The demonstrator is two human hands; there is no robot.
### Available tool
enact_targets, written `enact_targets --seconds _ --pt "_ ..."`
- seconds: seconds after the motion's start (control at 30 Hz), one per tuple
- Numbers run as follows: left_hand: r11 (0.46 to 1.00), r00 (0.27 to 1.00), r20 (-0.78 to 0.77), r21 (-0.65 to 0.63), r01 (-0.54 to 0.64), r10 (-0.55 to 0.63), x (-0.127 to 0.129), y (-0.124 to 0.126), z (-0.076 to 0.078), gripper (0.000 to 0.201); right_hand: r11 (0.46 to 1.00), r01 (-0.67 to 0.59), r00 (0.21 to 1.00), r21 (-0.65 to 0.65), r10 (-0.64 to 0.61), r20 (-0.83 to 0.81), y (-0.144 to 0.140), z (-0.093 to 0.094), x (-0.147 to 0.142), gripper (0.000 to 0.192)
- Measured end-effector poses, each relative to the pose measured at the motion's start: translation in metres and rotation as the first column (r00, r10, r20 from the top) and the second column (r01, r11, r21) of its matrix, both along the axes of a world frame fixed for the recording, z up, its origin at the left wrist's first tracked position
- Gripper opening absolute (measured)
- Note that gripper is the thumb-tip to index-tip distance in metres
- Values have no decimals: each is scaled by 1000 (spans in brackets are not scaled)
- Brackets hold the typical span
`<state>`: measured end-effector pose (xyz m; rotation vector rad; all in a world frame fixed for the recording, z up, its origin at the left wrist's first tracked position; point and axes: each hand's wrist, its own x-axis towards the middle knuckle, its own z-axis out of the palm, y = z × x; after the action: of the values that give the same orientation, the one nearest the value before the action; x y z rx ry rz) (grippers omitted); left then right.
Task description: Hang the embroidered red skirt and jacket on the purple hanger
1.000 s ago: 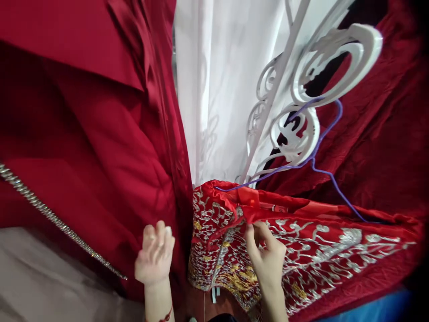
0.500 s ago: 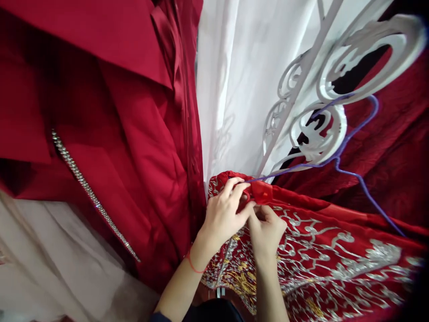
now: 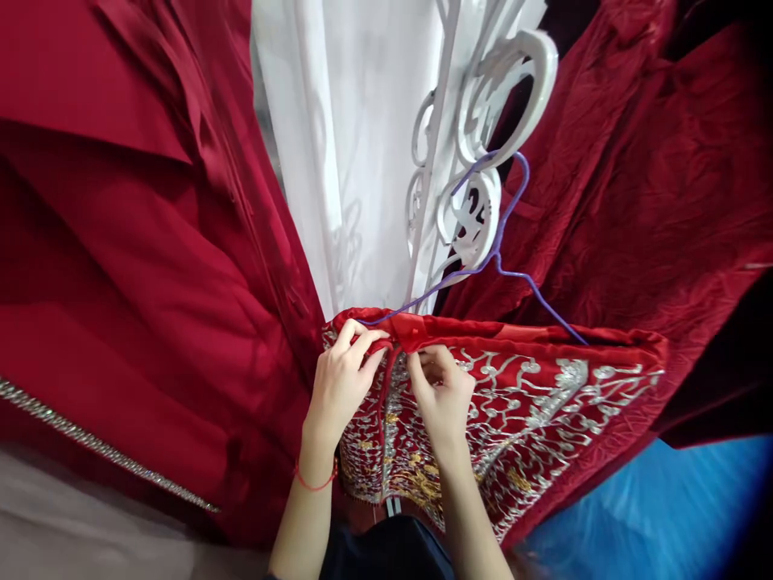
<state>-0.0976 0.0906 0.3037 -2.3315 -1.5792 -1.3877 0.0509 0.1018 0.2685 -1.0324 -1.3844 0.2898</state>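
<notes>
We pinched the embroidered garment [image 3: 513, 403] at its upper edge [image 3: 513, 346] with left hand [image 3: 338, 374] and right hand [image 3: 444, 395], probably to steady it (the purple hanger [image 3: 498, 238] seemingly bore its weight).

You have a red garment [image 3: 507, 403] hanging from a purple hanger [image 3: 496, 256], its upper edge running from left to right and dipping slightly at the right end. You are pinching that edge at two places left of its middle. Its near face carries raised silver scrollwork, with gold patches lower down. Smooth, brighter red fabric lines the upper edge. A narrow red strip runs downward between your two grips.
</notes>
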Motion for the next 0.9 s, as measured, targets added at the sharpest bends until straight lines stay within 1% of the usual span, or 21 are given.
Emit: enact_targets --seconds 0.13,0.2,0.27,0.37,0.4,0.47,0.53,0.7,0.8,0.9 --pt "1000 1000 -18 -16 17 -18 8 -2 -2 18 993 -110 994 -50 110 0 -9 9 1 17" --pt "1000 1000 -9 -11 8 -8 11 -7 -2 18 987 -134 991 -86 134 0 -18 11 -2 18" --pt "1000 1000 2 -14 7 -7 13 -15 -3 18 990 -90 995 -111 93 27 -28 10 -7 19" --pt "999 1000 23 -26 22 -21 18 -32 -6 18 993 51 997 -103 -45 60 -41 4 -12 19" --pt "999 999 30 -29 26 -25 19 -36 -7 17 993 70 997 -95 -66 47 -44 1 -13 17" --pt "999 999 48 -21 27 -26 22 -43 -9 16 994 57 998 -89 -58 -2 -48 -3 -13 15" --pt "1000 997 66 3 31 -32 24 -44 -11 15 995 10 1000 -102 -13 -27 -49 -8 -12 15" --pt "994 996 82 106 39 -47 24 -41 -12 15 988 26 999 -150 -19 48 -50 -18 -9 16" --pt "988 991 129 154 25 -45 24 -42 -12 19 979 -42 998 -199 49 27 -51 -22 -9 19" --pt "976 985 167 219 1 -39 27 -43 -12 20 952 -189 982 -241 190 -22 -49 -28 -9 27"
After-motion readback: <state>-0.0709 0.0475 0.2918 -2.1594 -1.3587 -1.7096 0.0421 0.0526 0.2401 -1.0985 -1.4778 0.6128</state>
